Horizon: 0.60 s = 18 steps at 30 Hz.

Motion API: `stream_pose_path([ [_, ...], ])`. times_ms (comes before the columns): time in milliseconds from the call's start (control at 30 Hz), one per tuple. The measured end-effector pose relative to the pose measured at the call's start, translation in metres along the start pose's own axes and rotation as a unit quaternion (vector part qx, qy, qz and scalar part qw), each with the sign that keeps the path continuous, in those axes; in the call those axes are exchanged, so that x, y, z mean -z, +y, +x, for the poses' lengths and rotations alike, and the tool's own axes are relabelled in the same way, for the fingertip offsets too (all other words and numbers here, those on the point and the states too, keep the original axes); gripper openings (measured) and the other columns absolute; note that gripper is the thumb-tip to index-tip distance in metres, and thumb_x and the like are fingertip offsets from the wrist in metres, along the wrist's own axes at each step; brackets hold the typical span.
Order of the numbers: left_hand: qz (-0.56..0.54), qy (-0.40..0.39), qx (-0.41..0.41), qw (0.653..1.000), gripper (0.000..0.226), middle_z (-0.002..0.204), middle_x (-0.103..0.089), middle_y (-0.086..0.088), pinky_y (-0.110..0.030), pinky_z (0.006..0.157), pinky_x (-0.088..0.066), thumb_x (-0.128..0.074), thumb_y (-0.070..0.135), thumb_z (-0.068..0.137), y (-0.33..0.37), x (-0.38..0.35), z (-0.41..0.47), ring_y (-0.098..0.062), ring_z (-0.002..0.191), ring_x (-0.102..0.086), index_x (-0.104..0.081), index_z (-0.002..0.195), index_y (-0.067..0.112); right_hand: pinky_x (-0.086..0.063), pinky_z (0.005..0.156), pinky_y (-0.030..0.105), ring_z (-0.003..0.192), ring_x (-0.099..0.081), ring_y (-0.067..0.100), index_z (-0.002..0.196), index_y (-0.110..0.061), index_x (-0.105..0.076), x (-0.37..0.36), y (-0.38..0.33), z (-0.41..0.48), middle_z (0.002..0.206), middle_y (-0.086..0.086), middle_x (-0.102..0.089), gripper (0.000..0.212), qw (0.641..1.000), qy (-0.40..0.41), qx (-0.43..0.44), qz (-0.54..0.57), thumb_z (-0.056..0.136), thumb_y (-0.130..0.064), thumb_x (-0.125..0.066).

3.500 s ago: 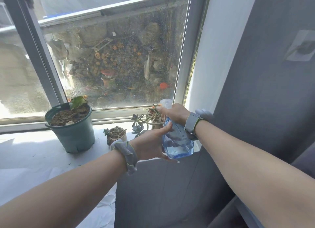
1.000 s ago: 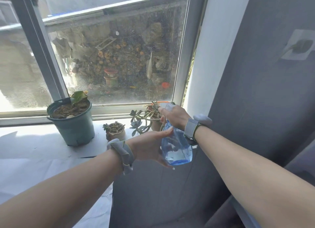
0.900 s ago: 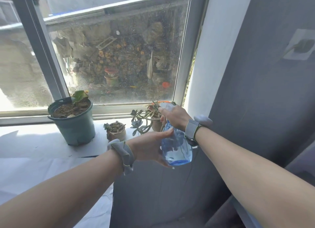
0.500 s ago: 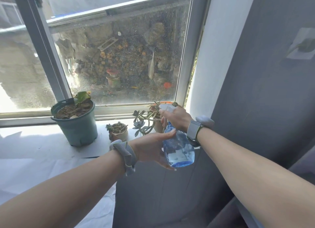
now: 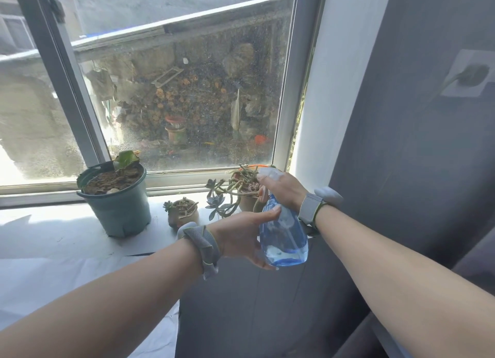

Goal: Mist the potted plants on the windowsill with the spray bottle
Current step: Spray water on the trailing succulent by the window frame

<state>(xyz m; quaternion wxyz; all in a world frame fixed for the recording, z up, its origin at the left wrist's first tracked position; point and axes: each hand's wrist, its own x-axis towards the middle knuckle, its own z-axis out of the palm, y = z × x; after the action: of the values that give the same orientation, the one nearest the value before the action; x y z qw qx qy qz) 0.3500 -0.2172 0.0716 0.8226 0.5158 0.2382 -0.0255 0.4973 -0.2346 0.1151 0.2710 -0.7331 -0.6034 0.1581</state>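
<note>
The right hand [image 5: 284, 190] is gripping the white head of the bottle [image 5: 284, 237], with the fingers curled around the neck; one finger seems to be lying on the trigger, but the hand is covering that part, so I cannot tell this for sure. The bottle is clear blue, it is hanging upright in the air at about 5 o'clock from the centre of the view, and a little water is sitting at its bottom. The left hand [image 5: 241, 237] is supporting the body of the bottle from its 9 o'clock side: the thumb [image 5: 265, 214] is pressing on the front face and the other fingers are reaching under the base, so this hand is holding the bottle too. Both wrists are wearing grey bands.

The sill [image 5: 53, 231] is white and is lying in bright sun. Three pots are standing on it. The green pot [image 5: 117, 210] (the biggest one) is at 9 o'clock from the bottle, well apart, with brown soil and one leaf. The small pot [image 5: 183, 210] is standing between the green pot and the hands, with a little succulent inside. The third pot [image 5: 247, 201] is just behind the bottle, at its 11 o'clock, and its long trailing stems [image 5: 227, 194] are spreading toward 9 o'clock. The nozzle is pointing over this plant. The window [image 5: 187, 103] behind the pots is covered with fine droplets.
</note>
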Motion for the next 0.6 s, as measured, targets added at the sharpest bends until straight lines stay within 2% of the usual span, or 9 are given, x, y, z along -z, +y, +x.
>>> stream_pose_path([
  [67,-0.004,0.0,0.008,1.0,0.044,0.129,-0.067,-0.009,-0.06,0.092,-0.051,-0.057,0.053,0.094,0.001,-0.003,0.002,-0.037,0.111,-0.064,-0.064,0.122,0.02,-0.043,0.097,0.044,0.102,-0.06,0.032,0.082,-0.006,-0.064,0.002,0.004,0.001,0.105,0.012,-0.066,0.046,1.0,-0.004,-0.017,-0.009,0.103,-0.029,-0.031],
  [133,0.001,0.005,0.014,1.0,0.048,0.131,-0.063,-0.008,-0.054,0.087,-0.053,-0.057,0.057,0.091,0.004,-0.005,0.003,-0.035,0.111,-0.062,-0.061,0.123,0.021,-0.044,0.096,0.04,0.101,-0.062,0.031,0.09,-0.006,-0.07,0.005,0.006,0.001,0.105,0.01,-0.07,0.046,0.998,0.011,-0.059,0.01,0.101,-0.034,-0.035],
  [267,0.027,0.028,0.014,0.999,0.054,0.126,-0.059,-0.008,-0.044,0.076,-0.054,-0.057,0.063,0.082,0.011,-0.011,0.007,-0.028,0.102,-0.063,-0.058,0.12,0.024,-0.045,0.099,0.041,0.103,-0.063,0.032,0.114,-0.007,-0.068,0.011,0.013,0.002,0.109,0.013,-0.071,0.045,0.991,0.054,-0.11,0.052,0.1,-0.039,-0.039],
  [333,0.04,0.037,0.017,0.998,0.055,0.122,-0.061,-0.007,-0.041,0.075,-0.052,-0.056,0.066,0.081,0.016,-0.015,0.009,-0.026,0.096,-0.063,-0.057,0.118,0.025,-0.047,0.098,0.042,0.102,-0.064,0.033,0.102,-0.008,-0.07,0.014,0.017,0.003,0.107,0.015,-0.073,0.043,0.986,0.069,-0.133,0.075,0.098,-0.04,-0.042],
  [400,0.046,0.042,0.025,0.998,0.052,0.122,-0.06,-0.007,-0.039,0.074,-0.049,-0.051,0.067,0.087,0.019,-0.019,0.012,-0.028,0.1,-0.06,-0.055,0.119,0.026,-0.048,0.097,0.042,0.1,-0.066,0.033,0.091,-0.007,-0.072,0.017,0.024,0.005,0.105,0.016,-0.074,0.044,0.978,0.07,-0.169,0.101,0.095,-0.042,-0.045],
  [533,0.042,0.039,0.024,0.998,0.048,0.122,-0.058,-0.004,-0.035,0.071,-0.047,-0.045,0.067,0.093,0.021,-0.027,0.021,-0.028,0.107,-0.057,-0.054,0.118,0.028,-0.05,0.092,0.042,0.091,-0.064,0.03,0.106,-0.001,-0.07,0.025,0.033,0.009,0.103,0.017,-0.071,0.048,0.965,0.065,-0.219,0.129,0.09,-0.042,-0.051],
  [600,0.043,0.054,0.009,0.998,0.044,0.119,-0.059,-0.001,-0.033,0.069,-0.046,-0.046,0.066,0.093,0.022,-0.027,0.024,-0.025,0.105,-0.059,-0.056,0.115,0.029,-0.051,0.086,0.041,0.085,-0.063,0.03,0.1,-0.004,-0.07,0.029,0.036,0.013,0.086,0.011,-0.072,0.041,0.962,0.072,-0.22,0.148,0.091,-0.04,-0.052],
])
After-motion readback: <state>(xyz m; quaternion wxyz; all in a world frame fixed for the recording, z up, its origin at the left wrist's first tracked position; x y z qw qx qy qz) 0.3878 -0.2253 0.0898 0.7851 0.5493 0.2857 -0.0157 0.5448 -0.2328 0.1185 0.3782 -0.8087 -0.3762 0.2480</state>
